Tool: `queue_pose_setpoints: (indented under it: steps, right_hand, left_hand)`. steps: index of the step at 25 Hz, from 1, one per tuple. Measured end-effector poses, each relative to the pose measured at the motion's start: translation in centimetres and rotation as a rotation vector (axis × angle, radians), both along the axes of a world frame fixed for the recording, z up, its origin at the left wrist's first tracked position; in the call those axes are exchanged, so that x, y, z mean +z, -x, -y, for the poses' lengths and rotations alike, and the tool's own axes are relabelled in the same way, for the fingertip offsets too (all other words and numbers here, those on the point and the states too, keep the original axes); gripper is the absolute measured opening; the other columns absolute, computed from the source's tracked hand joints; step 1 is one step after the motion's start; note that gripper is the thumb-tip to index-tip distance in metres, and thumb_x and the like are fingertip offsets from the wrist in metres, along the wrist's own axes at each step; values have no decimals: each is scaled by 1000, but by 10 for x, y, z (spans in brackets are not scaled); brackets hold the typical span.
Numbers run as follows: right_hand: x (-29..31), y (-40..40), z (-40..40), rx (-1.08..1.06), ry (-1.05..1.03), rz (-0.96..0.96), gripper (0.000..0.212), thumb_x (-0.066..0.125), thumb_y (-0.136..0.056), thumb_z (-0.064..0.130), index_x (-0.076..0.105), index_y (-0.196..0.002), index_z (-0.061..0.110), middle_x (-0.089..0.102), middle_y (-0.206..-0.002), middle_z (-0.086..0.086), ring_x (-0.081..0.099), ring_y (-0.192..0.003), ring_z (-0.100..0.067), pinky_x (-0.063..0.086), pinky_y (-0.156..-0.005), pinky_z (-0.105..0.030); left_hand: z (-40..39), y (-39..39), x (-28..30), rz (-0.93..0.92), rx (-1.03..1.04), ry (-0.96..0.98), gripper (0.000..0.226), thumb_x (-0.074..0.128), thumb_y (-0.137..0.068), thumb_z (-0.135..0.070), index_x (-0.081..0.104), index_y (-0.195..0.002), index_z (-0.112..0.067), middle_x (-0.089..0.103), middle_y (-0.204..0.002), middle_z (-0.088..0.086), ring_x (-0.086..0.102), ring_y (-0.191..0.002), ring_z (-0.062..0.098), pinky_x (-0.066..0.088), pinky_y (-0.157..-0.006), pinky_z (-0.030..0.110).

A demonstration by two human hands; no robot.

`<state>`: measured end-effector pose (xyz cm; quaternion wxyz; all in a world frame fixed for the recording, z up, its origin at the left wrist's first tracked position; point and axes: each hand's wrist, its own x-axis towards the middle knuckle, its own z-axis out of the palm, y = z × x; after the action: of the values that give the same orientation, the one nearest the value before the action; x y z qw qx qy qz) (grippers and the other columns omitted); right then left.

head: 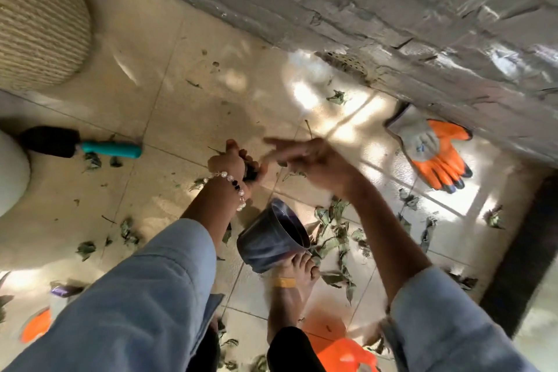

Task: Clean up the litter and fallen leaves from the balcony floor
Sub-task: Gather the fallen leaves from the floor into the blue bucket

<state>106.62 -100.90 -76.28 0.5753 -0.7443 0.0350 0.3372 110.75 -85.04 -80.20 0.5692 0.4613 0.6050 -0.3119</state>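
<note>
Item: dry, curled green fallen leaves [332, 232], scattered over the beige tiled balcony floor [169, 106]. Thickest cluster lies mid-floor, just beside a bare foot [297, 273]; strays reach toward the grey stone wall [362, 9] along the floor's far edge and toward its left edge. No common direction; each leaf's long axis runs its own way.

Left hand [234, 164]: fingers curled round a dark wad of gathered leaves [250, 174], held above the floor's middle; beaded bracelet [234, 187] at the wrist.

Right hand [308, 160]: blurred, fingers extended and spread, holding nothing, next to the left hand.

Dark blue glossy plastic pot [271, 238]: tipped on its side against the foot, mouth facing up and right, long axis slanting lower-left to upper-right.

Step, as judged: hand-gathering in progress, much litter outstanding. Next move likely calls for dropping the wad into a container, perhaps the pot, then reaching right for the dense cluster.

Also present: teal-handled black trowel [81, 145], lying crosswise at the left edge; orange-and-grey work glove [434, 154], flat near the wall at right, fingers pointing lower-right; woven beige cushion [39, 18], far left corner; perforated floor drain [347, 62] at the wall's foot; orange plastic object [344, 353], near edge, identity unclear.
</note>
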Motion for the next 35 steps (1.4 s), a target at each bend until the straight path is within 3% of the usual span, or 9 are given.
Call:
queue_pose_setpoints:
  steps: [3, 5, 8, 11, 17, 22, 26, 29, 35]
  right_hand:
    - [-49, -38, 41, -469, 599, 114, 37, 57, -93, 9, 58, -129, 15, 60, -130, -6, 55, -120, -17, 42, -102, -28]
    - [-87, -52, 58, -263, 872, -18, 54, 52, -92, 11, 38, -144, 14, 37, -149, -17, 31, -139, -31, 26, -113, -35]
    - [-124, -43, 47, -36, 892, -36, 59, 46, -95, 16, 23, -149, 9, 14, -156, -22, 10, -144, -41, 18, -118, -51]
    - [-119, -8, 10, -299, 768, 148, 40, 38, -99, 19, 44, -133, 0, 42, -138, -17, 42, -128, -31, 48, -101, -36]
    - [-112, 59, -27, 163, 849, 44, 81, 56, -91, 43, 1, -150, 39, -14, -159, -10, -11, -143, -46, 10, -111, -64]
    - [-113, 62, -35, 398, 977, 410, 30, 56, -93, 8, 57, -123, 1, 42, -141, -24, 37, -131, -44, 52, -90, -54]
    - [-106, 38, -18, -266, 702, 166, 17, 58, -87, 0, 71, -98, -2, 71, -94, -14, 68, -86, -23, 57, -76, -36]
    - [-57, 20, -23, -732, -6, -179, 14, 70, -76, -8, 71, -89, -6, 73, -75, -10, 71, -65, -20, 59, -69, -32]
    - [55, 32, -113, -458, -447, -440, 15, 68, -75, -8, 73, -84, 2, 72, -74, -7, 68, -66, -12, 58, -67, -24]
  left_hand:
    - [-5, 0, 5, 43, 33, 37, 40, 49, -97, -40, 49, -71, -9, 40, -51, -3, 34, -31, 6, 34, -35, 12]
    - [-11, 3, 1, 67, -72, 39, 44, 47, -97, -45, 49, -71, -9, 37, -44, -5, 29, -28, 5, 25, -33, 11]
    - [-21, 5, -6, 45, -258, -35, 61, 40, -92, -63, 52, -67, -9, 35, -37, -6, 26, -27, 7, 20, -34, 13]
    - [-29, 10, -3, -22, -295, -72, 76, 35, -82, -79, 53, -62, -8, 39, -46, -3, 28, -30, 9, 23, -35, 13]
    - [-37, 26, 5, -48, -302, -57, 80, 27, -81, -82, 53, -61, -9, 41, -50, 0, 29, -32, 11, 24, -35, 14]
    - [-39, 33, 2, -23, -319, -28, 75, 29, -89, -73, 51, -60, -8, 41, -47, 0, 28, -30, 9, 23, -35, 10]
    - [-50, 40, 8, -5, -344, -69, 59, 42, -97, -54, 53, -64, -7, 50, -56, 5, 38, -37, 12, 25, -33, 11]
    - [-58, 44, 25, 10, -271, -7, 29, 43, -100, -27, 56, -87, -4, 56, -69, 10, 47, -47, 16, 25, -30, 10]
    - [-75, 58, 84, 53, -13, 188, 29, 40, -94, -12, 55, -70, -12, 52, -66, 9, 52, -49, 17, 39, -46, 20]
